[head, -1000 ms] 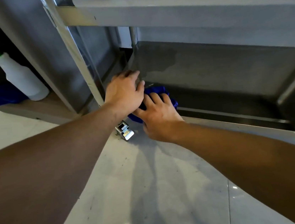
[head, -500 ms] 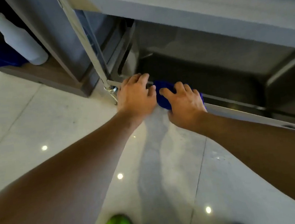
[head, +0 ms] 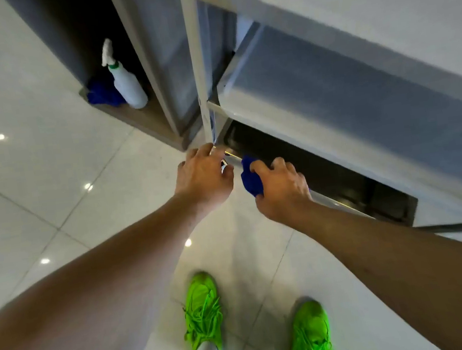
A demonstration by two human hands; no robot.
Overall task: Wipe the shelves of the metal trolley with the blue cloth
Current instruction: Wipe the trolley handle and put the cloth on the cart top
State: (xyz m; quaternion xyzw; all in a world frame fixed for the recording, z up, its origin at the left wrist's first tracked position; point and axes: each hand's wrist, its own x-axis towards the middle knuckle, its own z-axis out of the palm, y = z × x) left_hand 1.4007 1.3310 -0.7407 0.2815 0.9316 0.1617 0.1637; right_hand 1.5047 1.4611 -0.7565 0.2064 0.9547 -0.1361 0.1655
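Blue cloth gripped in right hand, left hand curled on metal trolley corner, white tiled floor

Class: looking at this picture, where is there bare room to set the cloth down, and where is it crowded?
Free: the middle shelf and the floor tiles left of the left hand. Crowded: the bottom corner, where the right hand grips the blue cloth.

The right hand covers most of the blue cloth. The left hand hides the bottom shelf's corner, so its grip cannot be told. The metal trolley runs off the top and right edges.
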